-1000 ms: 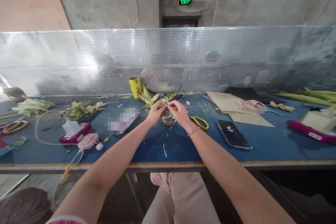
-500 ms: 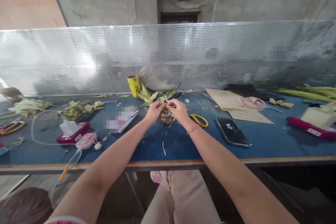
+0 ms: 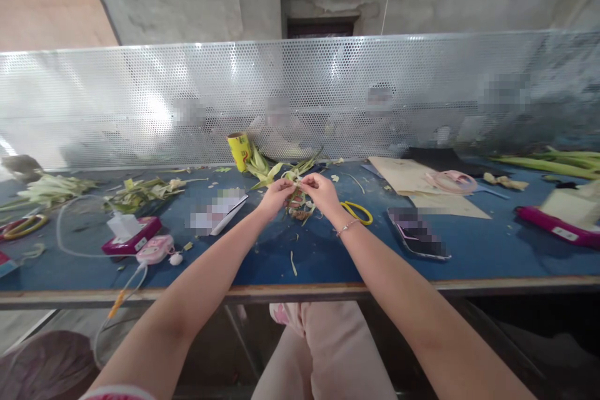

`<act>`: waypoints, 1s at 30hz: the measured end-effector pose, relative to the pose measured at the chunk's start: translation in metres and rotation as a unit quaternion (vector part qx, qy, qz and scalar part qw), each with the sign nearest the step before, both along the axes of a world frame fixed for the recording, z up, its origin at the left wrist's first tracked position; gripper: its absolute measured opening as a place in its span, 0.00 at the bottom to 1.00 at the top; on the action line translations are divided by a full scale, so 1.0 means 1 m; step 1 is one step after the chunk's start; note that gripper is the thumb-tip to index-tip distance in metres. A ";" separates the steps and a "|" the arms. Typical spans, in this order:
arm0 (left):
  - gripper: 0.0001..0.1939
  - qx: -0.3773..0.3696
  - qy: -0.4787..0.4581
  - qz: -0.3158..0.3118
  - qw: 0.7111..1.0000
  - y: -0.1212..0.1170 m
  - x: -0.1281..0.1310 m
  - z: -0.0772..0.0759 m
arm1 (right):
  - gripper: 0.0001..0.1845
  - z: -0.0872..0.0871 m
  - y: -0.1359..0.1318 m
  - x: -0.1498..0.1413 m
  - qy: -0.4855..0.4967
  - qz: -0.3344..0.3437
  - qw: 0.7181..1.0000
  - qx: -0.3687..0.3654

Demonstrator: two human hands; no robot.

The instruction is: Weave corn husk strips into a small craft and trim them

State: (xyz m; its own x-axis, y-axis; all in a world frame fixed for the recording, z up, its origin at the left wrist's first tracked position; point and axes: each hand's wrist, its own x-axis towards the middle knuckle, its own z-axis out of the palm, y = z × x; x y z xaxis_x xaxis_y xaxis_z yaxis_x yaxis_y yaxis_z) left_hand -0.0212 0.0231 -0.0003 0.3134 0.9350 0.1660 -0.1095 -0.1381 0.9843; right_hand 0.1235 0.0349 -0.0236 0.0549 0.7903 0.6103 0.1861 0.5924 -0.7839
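Note:
My left hand (image 3: 277, 195) and my right hand (image 3: 319, 192) meet over the middle of the blue table. Fingertips of both are pinched on strips of husk (image 3: 300, 207), pale green and brown, with dry curled ends hanging below. The exact strip between the fingers is too small to make out. Just beyond my hands, longer green husk leaves (image 3: 262, 170) lie beside a yellow tube (image 3: 239, 153). Near my right wrist, yellow-handled scissors (image 3: 360, 213) lie partly hidden behind my hand.
A lit phone (image 3: 415, 234) and brown cardboard (image 3: 405, 178) lie to the right. On the left are a propped phone (image 3: 220, 215), a purple power strip (image 3: 150, 229) with white cable, and a heap of husk leaves (image 3: 140, 195). A perforated metal screen (image 3: 300, 100) closes the back.
Both hands keep their pinch at almost the same spot, with only slight finger movement. The screen of the phone on the right has changed. The view has shifted slightly.

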 end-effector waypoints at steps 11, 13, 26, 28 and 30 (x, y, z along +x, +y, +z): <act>0.11 -0.069 -0.008 -0.030 0.997 0.005 -0.001 -0.005 | 0.12 -0.005 0.013 0.005 0.130 -0.013 0.991 -0.019; 0.10 -0.074 -0.002 -0.036 0.997 0.006 -0.002 -0.006 | 0.12 -0.004 0.013 0.006 0.142 -0.013 0.990 -0.022; 0.15 -0.036 0.012 -0.038 0.999 0.008 -0.003 -0.007 | 0.14 -0.002 0.008 0.019 -0.111 -0.094 0.989 -0.023; 0.15 -0.033 -0.020 -0.009 0.999 0.011 -0.004 -0.007 | 0.12 -0.001 0.002 0.031 -0.273 -0.181 0.941 -0.087; 0.14 -0.033 -0.056 0.019 0.998 0.015 -0.005 -0.008 | 0.14 0.000 -0.004 0.043 -0.375 -0.233 0.876 -0.196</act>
